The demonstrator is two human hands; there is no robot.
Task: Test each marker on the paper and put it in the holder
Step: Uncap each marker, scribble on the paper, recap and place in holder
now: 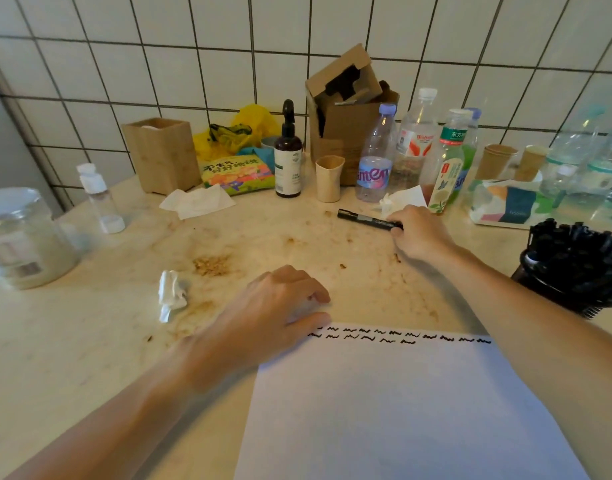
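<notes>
A white sheet of paper (394,410) lies near the front edge, with two rows of short black squiggles along its top. My left hand (273,313) rests palm down on the paper's upper left corner, fingers curled, holding nothing. Further back, my right hand (420,233) grips one end of a black marker (363,219) that lies flat on the counter, its cap end pointing left. At the right stands a dark holder (571,268) packed with several black markers.
Along the tiled wall stand several plastic bottles (375,157), a brown spray bottle (288,157), a cardboard box (346,116), a wooden box (162,154), paper cups (329,178) and a snack packet (237,174). A glass jar (20,237) sits left. Crumpled tissue (171,294) and brown stains mark the counter.
</notes>
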